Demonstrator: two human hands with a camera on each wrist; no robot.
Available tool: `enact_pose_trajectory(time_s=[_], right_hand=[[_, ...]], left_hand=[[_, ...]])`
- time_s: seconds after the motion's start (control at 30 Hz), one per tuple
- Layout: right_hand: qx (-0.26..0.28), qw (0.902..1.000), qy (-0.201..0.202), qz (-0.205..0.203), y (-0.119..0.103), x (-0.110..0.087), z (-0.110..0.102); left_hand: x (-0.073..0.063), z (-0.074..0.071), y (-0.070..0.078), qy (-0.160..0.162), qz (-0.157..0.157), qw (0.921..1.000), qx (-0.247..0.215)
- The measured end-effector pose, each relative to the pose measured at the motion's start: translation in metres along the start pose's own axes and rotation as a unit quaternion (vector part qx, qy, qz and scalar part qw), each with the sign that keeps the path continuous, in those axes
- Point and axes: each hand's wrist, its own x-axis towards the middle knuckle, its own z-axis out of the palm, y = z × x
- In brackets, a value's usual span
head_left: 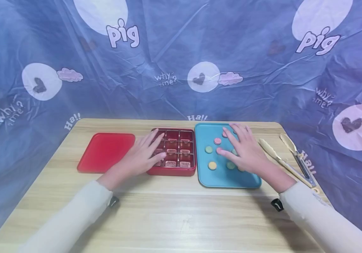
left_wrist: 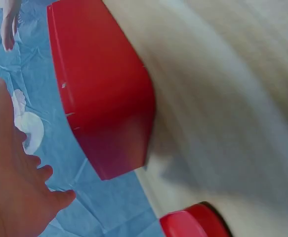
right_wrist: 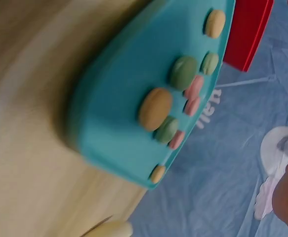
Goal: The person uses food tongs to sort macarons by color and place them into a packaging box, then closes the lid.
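Far left of the desk (head_left: 181, 207): flat red lid (head_left: 105, 151), its right edge partly behind the left hand (head_left: 139, 154). Left fingers spread, grasping nothing, above the left side of a red box (head_left: 174, 171); the left wrist view shows a gap between them. Box divided by a clear insert (head_left: 172, 145) into small square compartments.

Right of it, just beside: blue tray (head_left: 206, 175) with macarons (head_left: 212, 165), pink, green and yellow-orange, scattered. Right hand (head_left: 247, 151) above the tray's right half, fingers parted, released; some macarons lie under and just left of them, partly hidden. Far right: tongs (head_left: 287, 166), spread in a V.

Writing, all on the blue cloth (head_left: 168, 102) behind: "why me?" at left, middle and right; "pig" twice, higher up; "Ha!!" lower, near the desk edge. No brand legible.

Desk pale, wood-grained, shiny toward the front. Cloth creased, printed with pale circles, dark hearts and pink clouds. White sleeves (head_left: 70, 214) on both arms.
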Motion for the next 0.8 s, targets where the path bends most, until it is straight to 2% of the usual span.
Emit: enact_pose_trajectory(time_s=[0.13,0.3,0.43,0.6,0.8], right_hand=[[0.005,0.9999,0.01,0.004,0.011,-0.013,-0.001],[0.006,0.9997,0.024,0.008,0.024,-0.031,-0.003],[0.011,0.9994,0.018,0.027,0.033,-0.047,-0.005],[0.031,0.9964,-0.004,0.08,0.048,-0.066,-0.009],[0.032,0.9942,0.01,0.102,0.07,-0.087,-0.009]], left_hand=[[-0.009,0.005,-0.007,-0.002,-0.013,0.9995,-0.028],[-0.016,0.013,-0.013,-0.011,-0.031,0.9986,-0.042],[-0.021,0.019,-0.016,-0.022,-0.036,0.9981,-0.045],[-0.027,0.021,-0.017,-0.027,-0.048,0.9968,-0.058],[-0.035,0.025,-0.018,-0.035,-0.052,0.9962,-0.06]])
